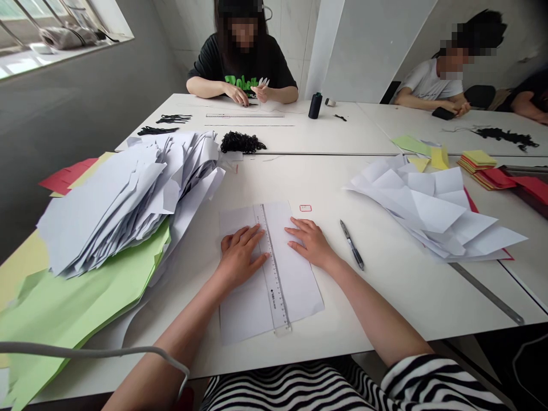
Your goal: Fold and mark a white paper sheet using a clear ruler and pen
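A white sheet of paper [302, 285] lies on the table in front of me, with a clear plastic ruler [274, 279] running lengthwise over its middle. My left hand [242, 254] rests with spread fingers on the sheet's left half, its fingertips and thumb on the ruler's left edge. On the right part of the sheet, my right hand [310, 242] lies flat, fingers apart, a little away from the ruler. Neither hand grasps anything. To the right of my right hand is a black pen [351, 245]. A small red-outlined label [305, 208] sits just beyond the sheet.
A tall heap of white paper [107, 211] stands left over green sheets [98, 297]. Folded white papers [428, 205] and a metal ruler [488, 294] lie right. Black cords [242, 142] and a thread spool [315, 106] are farther back, where a co-worker [244, 63] sits.
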{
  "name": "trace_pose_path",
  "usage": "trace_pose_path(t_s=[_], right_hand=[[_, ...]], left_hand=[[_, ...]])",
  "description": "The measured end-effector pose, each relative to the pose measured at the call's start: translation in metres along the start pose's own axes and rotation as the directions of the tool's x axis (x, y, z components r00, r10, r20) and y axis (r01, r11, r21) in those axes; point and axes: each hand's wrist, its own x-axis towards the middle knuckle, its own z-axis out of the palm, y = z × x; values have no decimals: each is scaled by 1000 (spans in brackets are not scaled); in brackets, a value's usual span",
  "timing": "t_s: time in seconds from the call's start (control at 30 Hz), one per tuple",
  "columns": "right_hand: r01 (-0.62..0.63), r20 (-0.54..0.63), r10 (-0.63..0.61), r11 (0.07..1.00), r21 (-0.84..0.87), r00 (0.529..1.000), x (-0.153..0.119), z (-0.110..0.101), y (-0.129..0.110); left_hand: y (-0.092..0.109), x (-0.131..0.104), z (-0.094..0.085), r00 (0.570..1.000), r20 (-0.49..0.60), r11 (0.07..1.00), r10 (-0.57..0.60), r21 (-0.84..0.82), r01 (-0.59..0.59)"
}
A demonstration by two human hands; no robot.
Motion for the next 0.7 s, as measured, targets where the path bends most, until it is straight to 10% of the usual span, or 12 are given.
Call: trace_pose_path(t_s=[0.7], right_hand=[[0, 2, 0, 1000, 11, 1000, 0, 0, -4]], left_hand=[[-3, -1, 1, 1000, -6, 1000, -4, 4, 4]])
